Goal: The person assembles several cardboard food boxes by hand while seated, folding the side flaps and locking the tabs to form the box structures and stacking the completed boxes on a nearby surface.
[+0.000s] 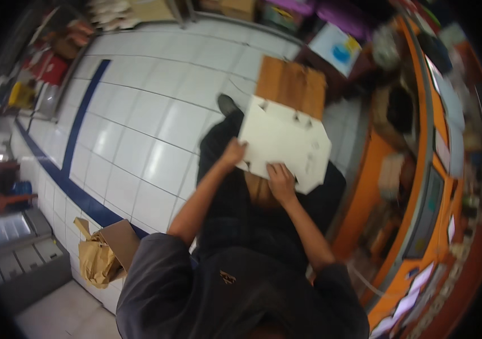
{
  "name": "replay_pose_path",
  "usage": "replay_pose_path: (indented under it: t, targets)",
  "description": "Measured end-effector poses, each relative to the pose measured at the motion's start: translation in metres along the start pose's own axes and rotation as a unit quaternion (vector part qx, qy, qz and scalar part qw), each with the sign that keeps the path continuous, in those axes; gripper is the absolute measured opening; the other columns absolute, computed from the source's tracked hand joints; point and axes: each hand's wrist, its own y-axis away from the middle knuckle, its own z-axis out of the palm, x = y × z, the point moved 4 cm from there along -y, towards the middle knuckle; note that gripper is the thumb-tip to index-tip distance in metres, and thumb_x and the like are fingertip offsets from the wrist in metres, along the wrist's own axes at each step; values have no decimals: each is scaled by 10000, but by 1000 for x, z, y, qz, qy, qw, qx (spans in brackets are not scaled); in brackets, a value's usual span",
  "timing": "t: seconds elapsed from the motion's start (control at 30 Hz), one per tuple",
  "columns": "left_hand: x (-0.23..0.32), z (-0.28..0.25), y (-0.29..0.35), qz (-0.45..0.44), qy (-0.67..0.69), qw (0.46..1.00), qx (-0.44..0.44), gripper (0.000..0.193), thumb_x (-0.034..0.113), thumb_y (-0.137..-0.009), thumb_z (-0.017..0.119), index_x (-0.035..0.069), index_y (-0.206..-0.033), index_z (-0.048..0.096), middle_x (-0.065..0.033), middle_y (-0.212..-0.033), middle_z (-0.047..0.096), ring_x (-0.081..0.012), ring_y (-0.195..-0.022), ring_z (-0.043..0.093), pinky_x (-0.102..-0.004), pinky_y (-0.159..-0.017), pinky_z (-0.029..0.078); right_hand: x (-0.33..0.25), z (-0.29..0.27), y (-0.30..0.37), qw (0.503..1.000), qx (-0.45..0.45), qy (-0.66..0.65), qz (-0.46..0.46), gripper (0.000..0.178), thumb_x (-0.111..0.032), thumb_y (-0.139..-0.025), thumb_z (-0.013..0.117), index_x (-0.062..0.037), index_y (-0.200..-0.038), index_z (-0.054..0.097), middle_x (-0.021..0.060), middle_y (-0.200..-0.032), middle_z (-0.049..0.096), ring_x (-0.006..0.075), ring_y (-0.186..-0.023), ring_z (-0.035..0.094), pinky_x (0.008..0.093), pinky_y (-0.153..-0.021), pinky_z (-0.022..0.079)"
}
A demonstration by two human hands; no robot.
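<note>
Wooden board (291, 85) carries, toward its near end and overhanging its right edge, a flat off-white card (280, 135) with slanted corners, left hand (233, 152) gripping the card's left side, right hand's (280, 179) fingers together on its near side, hold unclear; dark notches (296, 118), small faint marks (311, 156) rightward.

Has sheet (286, 135) over wood board (292, 85), w/ L hand (233, 152) at L edge, R hand (280, 179) on near edge. Shows shoe (227, 104) on floor (139, 127), L of board. Has box (123, 243) on floor, lower L, w/ paper bag (95, 263) in or vs. its L side (unclear which); drawer unit (28, 257) farther L. Shows shelving (379, 152) along R side, rack (68, 76) upper L, floor stripe (85, 113) just R of rack.
</note>
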Motion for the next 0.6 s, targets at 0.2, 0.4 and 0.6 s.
replay_pose_path:
  t: [0.2, 0.4, 0.6]
  targets:
    - [90, -17, 93, 379, -370, 847, 28, 560, 166, -833, 698, -30, -1323, 511, -267, -1285, 564, -412, -1162, 584, -425, -958, 497, 11, -7, -3, 1000, 23, 4, 19, 305, 20, -752, 641, 0, -1047, 721, 92, -962, 648, 273, -947, 649, 380, -791, 571]
    - [71, -3, 93, 410, -560, 712, -110, 358, 129, -788, 703, 14, -1113, 606, -146, -1088, 596, -307, -1068, 578, -397, -942, 491, 4, -7, -15, 999, -32, -15, 35, 288, -1, -777, 636, -7, -1056, 709, 79, -973, 652, 265, -946, 644, 380, -769, 585]
    - [67, 27, 82, 466, -508, 719, -89, 139, 74, -811, 641, 36, -945, 641, -115, -987, 616, -271, -983, 616, -363, -836, 529, 10, -6, -17, 992, -95, -37, 73, 201, -9, -812, 619, -23, -1003, 683, 86, -935, 618, 285, -953, 647, 411, -754, 589]
